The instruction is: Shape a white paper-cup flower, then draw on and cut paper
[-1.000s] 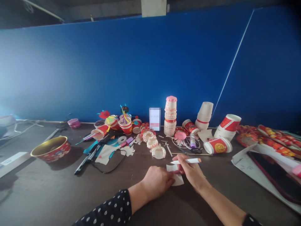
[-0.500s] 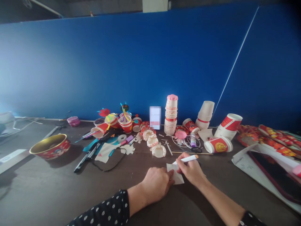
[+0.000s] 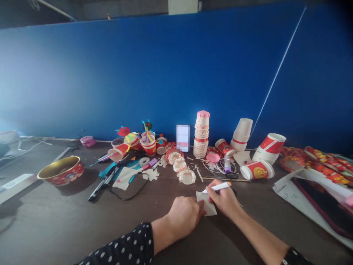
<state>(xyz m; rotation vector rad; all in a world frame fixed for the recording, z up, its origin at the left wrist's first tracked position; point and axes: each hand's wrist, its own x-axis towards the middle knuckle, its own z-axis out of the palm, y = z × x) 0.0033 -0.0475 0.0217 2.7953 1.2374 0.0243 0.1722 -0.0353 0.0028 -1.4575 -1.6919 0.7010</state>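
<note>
A small piece of white paper (image 3: 209, 209) lies flat on the dark table. My left hand (image 3: 184, 215) is closed, with its fingertips pressing on the paper's left side. In my right hand (image 3: 226, 200), thumb and fingers pinch a white marker (image 3: 220, 187) with an orange end. The marker slants, its orange end pointing up and right. Its tip is at the paper's upper left edge; whether it touches the sheet I cannot tell. Just beyond my hands sit several cut paper-cup pieces (image 3: 186, 177) with ragged rims.
A tall cup stack (image 3: 201, 138) stands at the back, with a glue stick (image 3: 227, 165) nearby. A red-and-white cup (image 3: 257, 170) lies on its side at right, near a phone (image 3: 322, 206) on a white box lid. At left stand a gold-lined bowl (image 3: 62, 171) and decorated cups (image 3: 149, 147).
The view has shifted very slightly. My right hand and the marker have moved a little against the paper, while my left hand keeps its place on it.
</note>
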